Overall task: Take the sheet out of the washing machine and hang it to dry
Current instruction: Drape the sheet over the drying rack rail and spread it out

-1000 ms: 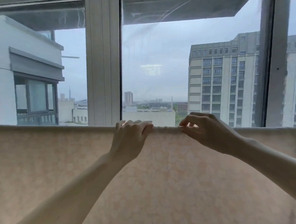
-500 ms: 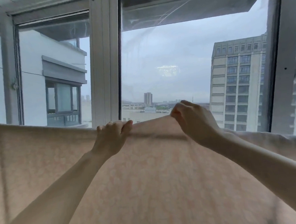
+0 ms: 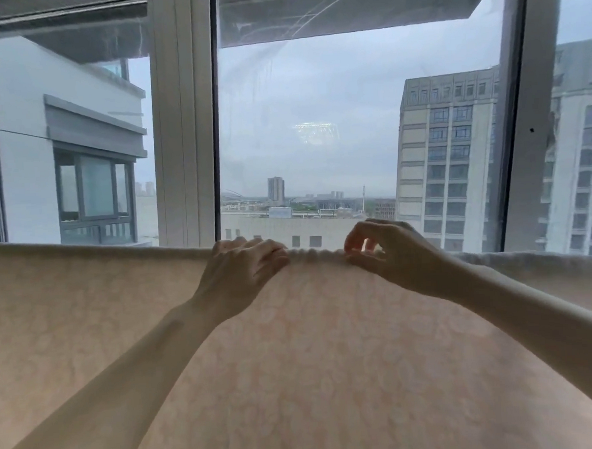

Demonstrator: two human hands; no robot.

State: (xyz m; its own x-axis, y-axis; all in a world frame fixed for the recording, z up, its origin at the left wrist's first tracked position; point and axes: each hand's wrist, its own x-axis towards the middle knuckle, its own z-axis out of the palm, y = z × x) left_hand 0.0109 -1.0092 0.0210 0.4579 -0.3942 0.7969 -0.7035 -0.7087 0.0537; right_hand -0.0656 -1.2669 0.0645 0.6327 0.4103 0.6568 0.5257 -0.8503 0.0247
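A pale beige sheet (image 3: 328, 353) with a faint flower pattern hangs across the whole lower view, draped over a hidden line or rail at its top fold. My left hand (image 3: 242, 271) grips that top fold near the middle, fingers curled over the edge. Just to its right, my right hand (image 3: 385, 250) pinches the bunched fold between thumb and fingertips. A short ruffled stretch of sheet lies between the two hands. Whatever carries the sheet is covered by the fabric.
Right behind the sheet stands a large window with a white frame post (image 3: 183, 120) and a darker post (image 3: 528, 109). Outside are a tall grey building (image 3: 453, 168) and a white building (image 3: 68, 150) at left.
The raised hump of sheet has come down level with the top fold. My right hand has dropped and now pinches the edge. My left hand has shifted right along the fold.
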